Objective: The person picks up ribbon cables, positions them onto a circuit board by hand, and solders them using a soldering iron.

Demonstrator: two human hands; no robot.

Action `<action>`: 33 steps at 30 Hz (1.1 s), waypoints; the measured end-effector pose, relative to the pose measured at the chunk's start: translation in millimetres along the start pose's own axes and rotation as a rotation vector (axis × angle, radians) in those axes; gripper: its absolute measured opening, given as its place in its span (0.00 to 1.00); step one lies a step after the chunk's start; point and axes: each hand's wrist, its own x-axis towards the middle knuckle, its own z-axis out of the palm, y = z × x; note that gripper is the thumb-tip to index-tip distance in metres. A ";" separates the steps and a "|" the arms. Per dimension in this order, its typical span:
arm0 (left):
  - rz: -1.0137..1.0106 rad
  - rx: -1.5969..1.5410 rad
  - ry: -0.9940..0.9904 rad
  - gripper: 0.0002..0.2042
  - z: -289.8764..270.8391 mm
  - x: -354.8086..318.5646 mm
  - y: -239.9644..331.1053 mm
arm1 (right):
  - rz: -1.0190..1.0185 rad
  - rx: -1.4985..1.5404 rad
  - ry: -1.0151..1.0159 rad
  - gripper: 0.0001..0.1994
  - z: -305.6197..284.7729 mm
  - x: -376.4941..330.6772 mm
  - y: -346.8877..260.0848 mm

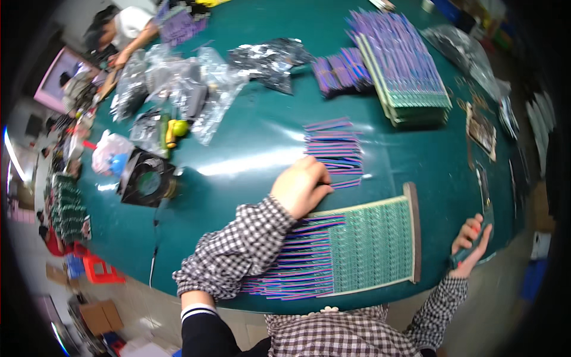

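Note:
My left hand, in a checked sleeve, is closed at the near edge of a pile of short purple, blue and pink wires. The thumb and index finger meet the end of one wire strand. Just below lies a green circuit board panel, its left side covered by rows of similar wires and its right edge against a dark bar. At the table's right edge, my right hand grips the teal handle of what looks like a soldering iron, its metal shaft pointing away from me.
A tall stack of wired panels stands at the back right, beside wire bundles. A small tray lies right. Plastic bags, a black fan and its cable are left. A person works at the far left.

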 end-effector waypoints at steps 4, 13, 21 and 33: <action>-0.080 -0.087 -0.056 0.07 5.9 0.4 3.5 | -0.030 -0.061 -0.028 0.19 -0.5 -6.6 6.1; -0.286 -0.140 -0.030 0.08 -15.6 -29.5 20.9 | -0.028 -0.099 -0.063 0.20 1.3 -11.5 5.8; -0.045 -0.018 -0.034 0.08 2.0 -13.5 22.3 | -0.384 -0.955 0.081 0.25 67.9 -44.5 19.9; 0.099 0.030 -0.032 0.08 10.5 -10.6 18.6 | -0.511 -1.461 0.207 0.27 169.4 -62.9 10.1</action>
